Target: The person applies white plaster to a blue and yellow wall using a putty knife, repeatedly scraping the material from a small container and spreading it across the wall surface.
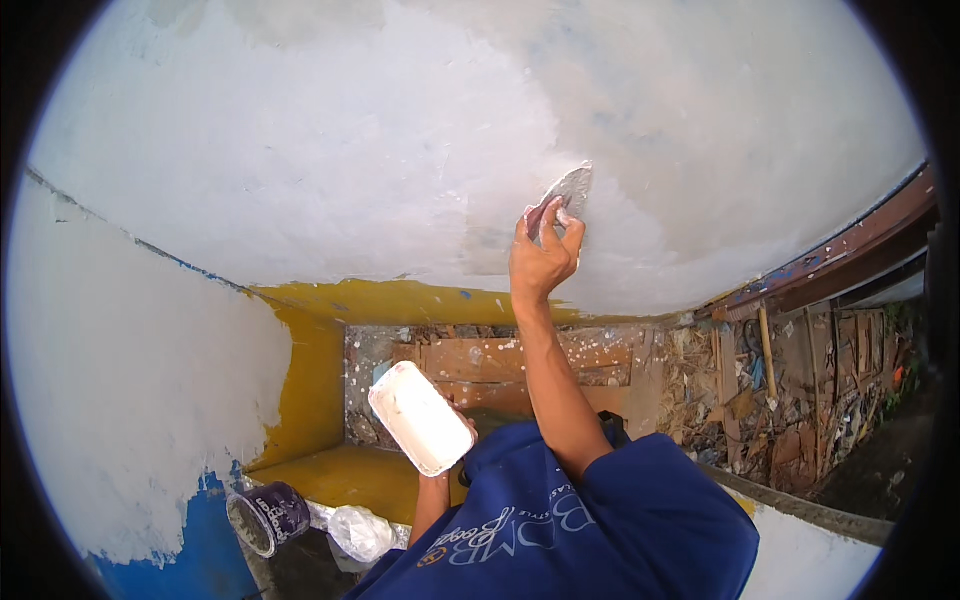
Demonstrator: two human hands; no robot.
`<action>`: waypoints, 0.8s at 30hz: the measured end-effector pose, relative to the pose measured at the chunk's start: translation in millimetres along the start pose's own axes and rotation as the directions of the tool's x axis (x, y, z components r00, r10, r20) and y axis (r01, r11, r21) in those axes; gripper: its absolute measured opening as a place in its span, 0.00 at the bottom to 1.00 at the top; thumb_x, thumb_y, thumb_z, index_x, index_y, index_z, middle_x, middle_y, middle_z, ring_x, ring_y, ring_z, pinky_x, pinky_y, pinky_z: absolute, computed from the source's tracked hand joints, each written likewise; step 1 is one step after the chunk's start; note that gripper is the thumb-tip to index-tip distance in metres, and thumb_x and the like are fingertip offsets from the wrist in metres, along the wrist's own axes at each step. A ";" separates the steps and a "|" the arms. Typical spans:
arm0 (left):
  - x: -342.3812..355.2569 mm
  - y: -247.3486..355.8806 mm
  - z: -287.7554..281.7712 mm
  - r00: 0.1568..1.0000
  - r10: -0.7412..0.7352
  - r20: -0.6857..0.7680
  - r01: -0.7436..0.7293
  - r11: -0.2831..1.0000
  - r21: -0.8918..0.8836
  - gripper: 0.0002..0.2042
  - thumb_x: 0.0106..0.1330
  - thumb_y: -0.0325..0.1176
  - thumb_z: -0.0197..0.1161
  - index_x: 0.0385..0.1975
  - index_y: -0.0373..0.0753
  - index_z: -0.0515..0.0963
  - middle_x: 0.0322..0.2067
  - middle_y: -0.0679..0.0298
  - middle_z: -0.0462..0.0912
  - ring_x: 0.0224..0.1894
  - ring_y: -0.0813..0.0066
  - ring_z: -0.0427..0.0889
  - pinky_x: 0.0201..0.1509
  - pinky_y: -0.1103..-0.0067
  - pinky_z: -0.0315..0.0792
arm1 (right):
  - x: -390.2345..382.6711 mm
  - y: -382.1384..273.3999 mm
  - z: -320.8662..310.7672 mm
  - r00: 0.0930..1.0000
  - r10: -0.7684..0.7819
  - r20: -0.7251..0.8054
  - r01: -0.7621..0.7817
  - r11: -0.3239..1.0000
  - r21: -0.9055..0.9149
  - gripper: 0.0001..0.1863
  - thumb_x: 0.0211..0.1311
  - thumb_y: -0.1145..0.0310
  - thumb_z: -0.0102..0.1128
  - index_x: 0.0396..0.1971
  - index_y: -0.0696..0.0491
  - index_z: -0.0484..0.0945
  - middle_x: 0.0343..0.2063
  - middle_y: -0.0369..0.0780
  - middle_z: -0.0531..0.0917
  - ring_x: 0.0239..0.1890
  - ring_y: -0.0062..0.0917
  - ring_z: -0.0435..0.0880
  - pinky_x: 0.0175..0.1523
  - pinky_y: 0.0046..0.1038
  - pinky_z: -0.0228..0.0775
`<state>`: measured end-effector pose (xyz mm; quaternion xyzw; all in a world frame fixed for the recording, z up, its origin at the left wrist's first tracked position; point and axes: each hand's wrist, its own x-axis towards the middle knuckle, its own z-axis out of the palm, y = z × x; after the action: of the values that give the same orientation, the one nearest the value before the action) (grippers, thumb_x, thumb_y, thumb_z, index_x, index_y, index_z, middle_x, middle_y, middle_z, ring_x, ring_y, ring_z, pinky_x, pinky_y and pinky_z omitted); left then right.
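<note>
My right hand [545,252] is raised against the wall [400,150], its fingers closed round the dark handle of a putty knife [572,190]. Its broad grey blade, smeared with white, lies at the wall's surface. Lower down, my left hand [455,410] holds a white rectangular tub [425,420] from beneath and behind. White paste coats the inside of the tub. Most of the left fingers are hidden behind it. Around the blade the wall is part bright white, part duller grey.
An unpainted yellow band [400,300] runs along the wall's bottom. A dark purple bucket [270,520] and a crumpled clear plastic bag [362,533] are at lower left. Spattered boards [480,358] lie below. To the right are a reddish-brown beam [820,265], an upright stick [767,350] and scattered debris.
</note>
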<state>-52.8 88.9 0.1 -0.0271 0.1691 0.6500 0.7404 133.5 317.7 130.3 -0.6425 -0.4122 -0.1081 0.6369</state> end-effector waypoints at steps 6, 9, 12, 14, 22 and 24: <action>-1.8 30.7 5.2 0.978 0.107 0.177 -0.146 0.964 0.222 0.27 0.69 0.56 0.44 0.58 0.42 0.65 0.44 0.58 0.76 0.41 0.66 0.77 0.43 0.72 0.75 | -48.3 -17.7 6.0 0.996 0.009 0.084 -0.014 0.998 0.055 0.20 0.43 0.78 0.68 0.42 0.58 0.82 0.33 0.43 0.78 0.36 0.34 0.79 0.39 0.32 0.72; -4.7 53.4 -9.4 0.966 0.066 0.250 -0.116 0.975 0.190 0.26 0.69 0.55 0.43 0.59 0.43 0.64 0.45 0.60 0.76 0.41 0.68 0.77 0.44 0.74 0.74 | -43.6 2.0 -22.4 0.994 -0.080 0.078 0.062 0.977 0.203 0.15 0.49 0.79 0.64 0.40 0.60 0.82 0.35 0.45 0.79 0.38 0.35 0.80 0.40 0.32 0.72; -3.6 51.2 16.5 0.967 0.045 0.251 -0.083 0.986 0.143 0.25 0.70 0.54 0.43 0.59 0.43 0.65 0.45 0.62 0.76 0.42 0.71 0.76 0.46 0.76 0.74 | -8.2 39.3 -50.2 0.998 0.025 -0.062 -0.013 0.980 0.197 0.10 0.54 0.80 0.60 0.38 0.62 0.81 0.37 0.47 0.80 0.39 0.37 0.80 0.41 0.33 0.73; -0.6 54.1 17.6 0.976 0.035 0.214 -0.059 0.992 0.107 0.25 0.70 0.53 0.44 0.58 0.43 0.66 0.45 0.62 0.76 0.43 0.72 0.76 0.47 0.77 0.74 | 18.1 47.3 -50.0 0.993 0.044 -0.109 -0.031 0.993 0.114 0.11 0.55 0.79 0.59 0.39 0.62 0.81 0.37 0.47 0.80 0.39 0.37 0.80 0.42 0.34 0.73; 11.1 52.3 27.1 0.964 -0.039 0.262 -0.007 0.985 0.175 0.21 0.69 0.48 0.49 0.56 0.44 0.68 0.42 0.66 0.76 0.41 0.79 0.74 0.47 0.84 0.71 | -34.4 -5.7 -1.6 0.990 -0.139 -0.009 0.140 0.990 0.034 0.15 0.50 0.80 0.62 0.41 0.61 0.81 0.38 0.46 0.81 0.39 0.39 0.80 0.42 0.33 0.72; 12.7 58.0 1.6 0.980 -0.089 0.177 0.089 0.996 0.009 0.27 0.65 0.54 0.50 0.56 0.41 0.68 0.44 0.59 0.77 0.45 0.67 0.75 0.50 0.70 0.69 | -40.4 -1.6 -13.1 0.995 -0.078 0.057 0.069 0.985 0.155 0.15 0.49 0.81 0.62 0.40 0.62 0.81 0.38 0.46 0.81 0.37 0.38 0.81 0.41 0.33 0.73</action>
<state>-107.6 110.4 8.4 0.0235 0.1016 0.6159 0.7809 111.8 289.8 106.9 -0.5791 -0.4627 -0.0791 0.6666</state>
